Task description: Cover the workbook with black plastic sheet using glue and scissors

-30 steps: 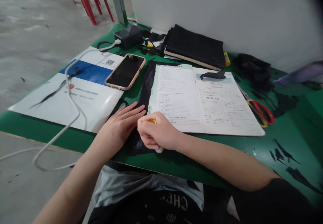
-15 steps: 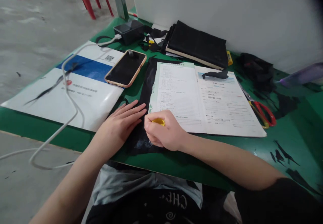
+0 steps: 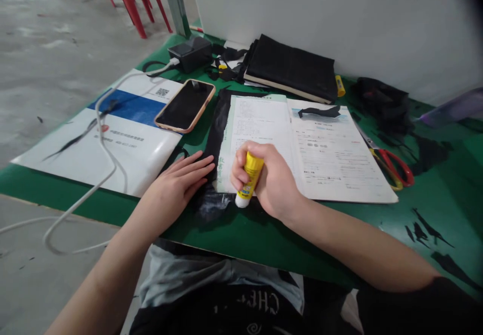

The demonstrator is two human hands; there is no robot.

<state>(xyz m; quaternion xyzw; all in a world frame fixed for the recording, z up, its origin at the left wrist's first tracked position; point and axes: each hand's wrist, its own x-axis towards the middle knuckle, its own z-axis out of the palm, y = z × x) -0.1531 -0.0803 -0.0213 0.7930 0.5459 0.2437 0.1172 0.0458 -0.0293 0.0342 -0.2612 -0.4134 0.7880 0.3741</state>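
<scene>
My right hand [image 3: 277, 181] is wrapped round a yellow glue stick [image 3: 252, 176], its white end tilted down over the lower edge of an open booklet [image 3: 256, 118]. Under the booklet lies a black sheet [image 3: 219, 118], showing along the left side and at the bottom, where whitish smears mark its lower corner. My left hand [image 3: 179, 184] rests flat on the black sheet's left edge, fingers stretched out and holding nothing. Across the booklet's right page lies a black scrap strip [image 3: 320, 112].
A phone [image 3: 185, 105] and a white-and-blue folder [image 3: 124, 149] are at left, crossed by a white cable [image 3: 103, 149]. Behind are a black box [image 3: 190, 53] and a black-covered book [image 3: 290, 68]. Red-and-yellow scissors [image 3: 394, 169] and black scraps [image 3: 418, 232] lie at right.
My right hand has moved right and tilted, so the glue stick's side and white end now show. My left hand stays nearly in place. The view has shifted slightly.
</scene>
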